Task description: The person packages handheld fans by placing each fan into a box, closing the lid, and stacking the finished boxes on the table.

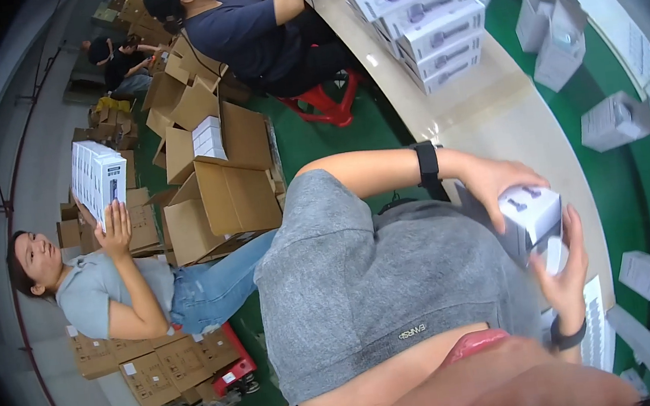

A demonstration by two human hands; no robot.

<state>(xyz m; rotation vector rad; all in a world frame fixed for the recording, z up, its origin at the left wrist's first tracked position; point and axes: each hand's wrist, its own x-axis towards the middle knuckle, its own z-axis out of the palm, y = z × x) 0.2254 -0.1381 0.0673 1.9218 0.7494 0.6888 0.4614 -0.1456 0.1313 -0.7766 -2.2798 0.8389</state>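
Observation:
A small white and grey box (531,215), printed with pictures of a handheld device, is tilted in front of me at the curved tabletop (483,109). My left hand (505,182), with a black strap on its wrist, grips the box's upper side. My right hand (566,264) closes around the lower end of the same box. Between its thumb and fingers shows a white piece (555,255); whether that is a flap or a separate part I cannot tell. A stack of similar white boxes (442,33) stands farther along the table.
Beyond the table runs a green belt (527,112) carrying several open boxes (561,56). At left, a co-worker (116,307) holds up a white bundle of boxes (100,180). Open cartons (236,197) crowd the floor behind. Another person sits on a red stool (328,106).

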